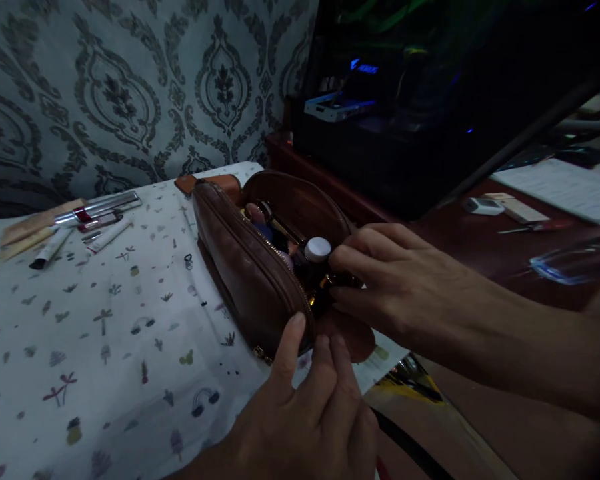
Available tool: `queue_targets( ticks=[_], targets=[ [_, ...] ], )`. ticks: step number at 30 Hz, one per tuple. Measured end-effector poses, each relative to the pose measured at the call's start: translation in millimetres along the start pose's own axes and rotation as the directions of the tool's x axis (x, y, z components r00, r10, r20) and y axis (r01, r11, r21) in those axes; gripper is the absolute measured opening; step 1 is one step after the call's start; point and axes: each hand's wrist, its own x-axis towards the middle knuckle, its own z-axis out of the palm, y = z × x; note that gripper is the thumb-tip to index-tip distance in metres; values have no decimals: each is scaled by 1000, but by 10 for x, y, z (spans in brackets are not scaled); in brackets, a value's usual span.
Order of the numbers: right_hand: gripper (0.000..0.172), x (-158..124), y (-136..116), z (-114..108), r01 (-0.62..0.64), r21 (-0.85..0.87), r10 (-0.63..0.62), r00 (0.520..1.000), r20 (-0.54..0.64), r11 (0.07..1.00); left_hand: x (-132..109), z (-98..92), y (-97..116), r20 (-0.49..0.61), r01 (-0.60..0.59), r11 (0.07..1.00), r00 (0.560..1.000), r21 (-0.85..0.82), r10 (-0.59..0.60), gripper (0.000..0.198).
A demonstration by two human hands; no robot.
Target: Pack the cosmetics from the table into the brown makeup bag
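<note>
A brown leather bag (245, 267) lies unzipped on the patterned white cloth, its opening facing up. Inside are several small items, among them a round white cap (318, 249) and something gold-coloured (325, 283). My left hand (310, 413) holds the near end of the bag, thumb on the zipped rim and fingers at the end flap. My right hand (380, 273) reaches over the right rim, its fingers curled at the opening beside the white cap. What those fingertips grip, if anything, is hidden in the dark interior.
Several tubes and slim cosmetics (105, 230) lie on the white cloth (130, 360) at left. Patterned wallpaper stands behind. A dark glass-sided case (405, 133) rises at the back right, with papers (565, 187), a screwdriver (540, 227) and a clear plastic object (570, 263) beside it.
</note>
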Motion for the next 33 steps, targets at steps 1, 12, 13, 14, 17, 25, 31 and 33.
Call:
queue_targets(
  ticks=[1, 12, 13, 14, 17, 25, 31, 33],
  targets=[
    [10, -9, -3, 21, -1, -23, 1, 1000, 10, 1000, -2, 3, -1, 4, -4, 1000, 1000, 6, 4, 8],
    [17, -116, 4, -98, 57, -11, -56, 998, 30, 998, 17, -42, -16, 29, 48, 996, 999, -80, -46, 24],
    [17, -121, 9, -115, 68, -3, -68, 997, 41, 998, 19, -44, -12, 27, 61, 993, 998, -97, -59, 26],
    [17, -124, 15, -123, 79, 5, -79, 996, 43, 997, 20, -43, -8, 22, 74, 991, 997, -111, -72, 28],
    [18, -121, 24, -102, 94, 30, -95, 995, 39, 995, 21, -36, -2, 14, 99, 987, 995, -129, -98, 24],
    [33, -72, -30, -82, 77, 45, -80, 995, 56, 996, 24, -61, 22, 26, 152, 979, 988, -134, -150, 29],
    [27, -15, -51, -118, 98, 33, -101, 990, 95, 995, 30, -95, 31, 30, 163, 973, 987, -162, -161, 20],
    [26, -17, -41, -120, 74, 17, -75, 994, 78, 997, 40, -127, -11, 36, 130, 979, 991, -155, -126, 18]
  ],
)
